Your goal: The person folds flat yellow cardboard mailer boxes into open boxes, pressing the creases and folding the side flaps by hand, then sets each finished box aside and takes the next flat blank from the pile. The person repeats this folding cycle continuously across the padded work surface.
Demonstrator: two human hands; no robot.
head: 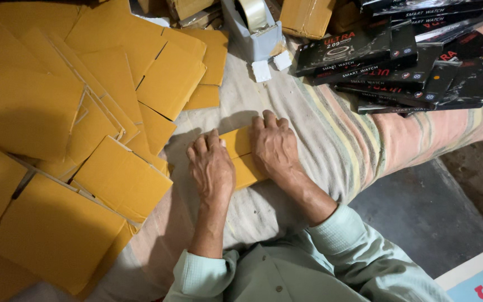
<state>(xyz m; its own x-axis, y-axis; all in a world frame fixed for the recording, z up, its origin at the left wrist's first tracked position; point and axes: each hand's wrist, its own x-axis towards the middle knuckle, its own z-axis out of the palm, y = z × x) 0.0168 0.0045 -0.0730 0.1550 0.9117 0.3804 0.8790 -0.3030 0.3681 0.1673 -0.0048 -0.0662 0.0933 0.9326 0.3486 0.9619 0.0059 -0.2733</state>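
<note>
Head view: left hand [212,166] and right hand [275,146] press flat, side by side, on small yellow cardboard piece [240,151] (soft striped bedding [331,140] underneath), so fold may skew.

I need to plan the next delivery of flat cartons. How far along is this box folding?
Done: no folded box shows. In hand: left hand and right hand press one yellow carton on the cloth. Left: a heap of flat cartons; black product boxes stacked.

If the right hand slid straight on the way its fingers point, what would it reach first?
Past the yellow cardboard piece under the right hand, bare cloth follows, then probably the small white blocks beside the tape dispenser.
</note>
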